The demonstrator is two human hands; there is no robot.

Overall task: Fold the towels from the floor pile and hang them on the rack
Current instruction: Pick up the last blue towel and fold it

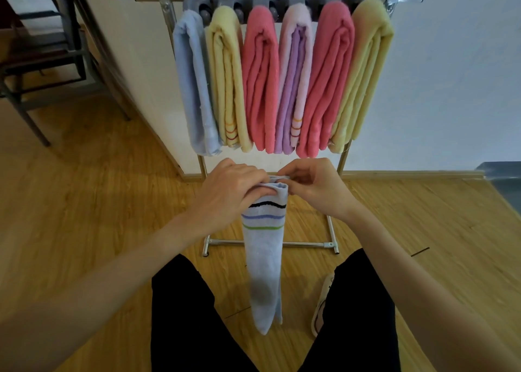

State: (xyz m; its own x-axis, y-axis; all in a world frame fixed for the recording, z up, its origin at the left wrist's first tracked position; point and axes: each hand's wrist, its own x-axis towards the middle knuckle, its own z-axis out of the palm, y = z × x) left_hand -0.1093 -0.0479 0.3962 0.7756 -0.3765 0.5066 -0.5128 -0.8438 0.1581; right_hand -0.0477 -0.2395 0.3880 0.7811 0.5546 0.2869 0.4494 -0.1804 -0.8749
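A pale blue towel (263, 261) with black, blue and green stripes hangs folded into a narrow strip in front of me. My left hand (228, 188) and my right hand (313, 185) both pinch its top edge, close together. Behind them stands the metal rack (270, 243). Several folded towels hang side by side on its top bar: a light blue towel (194, 84), a yellow towel (228, 78), a pink towel (260, 78), a lilac towel (294, 75), a second pink towel (327, 75) and a second yellow towel (363, 70).
The rack stands against a white wall (451, 75) on a wooden floor (98, 202). Dark metal chair legs (42, 70) are at the far left. My legs in black trousers and a slipper (322, 304) fill the lower part of the view. A blue-grey object (504, 183) is at the right edge.
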